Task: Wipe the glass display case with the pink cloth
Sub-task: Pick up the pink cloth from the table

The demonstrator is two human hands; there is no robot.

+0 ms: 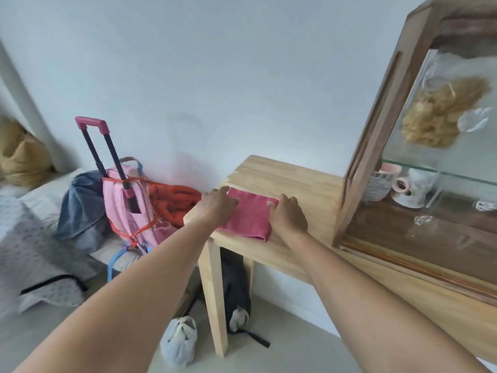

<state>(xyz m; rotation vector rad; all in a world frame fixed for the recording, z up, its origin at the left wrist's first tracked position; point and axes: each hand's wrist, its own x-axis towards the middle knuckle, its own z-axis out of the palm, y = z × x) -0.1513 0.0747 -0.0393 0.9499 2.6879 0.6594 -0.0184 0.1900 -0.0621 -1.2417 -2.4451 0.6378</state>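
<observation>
A folded pink cloth (248,215) lies flat on the left end of a light wooden table (290,179). My left hand (217,204) rests on the cloth's left edge, fingers curled over it. My right hand (287,215) presses on its right edge. Both hands touch the cloth, which stays on the tabletop. The glass display case (419,168), framed in dark wood, stands on the table to the right. Behind its glass are mugs and a pale fibrous bundle. The case is an arm's width from my right hand.
Left of the table stands a pink trolley backpack (129,200) with a raised handle, beside orange fabric (174,201) and a blue-grey bag (86,208). Under the table are a dark bag (236,289) and a white tied bag (178,340). A white wall runs behind.
</observation>
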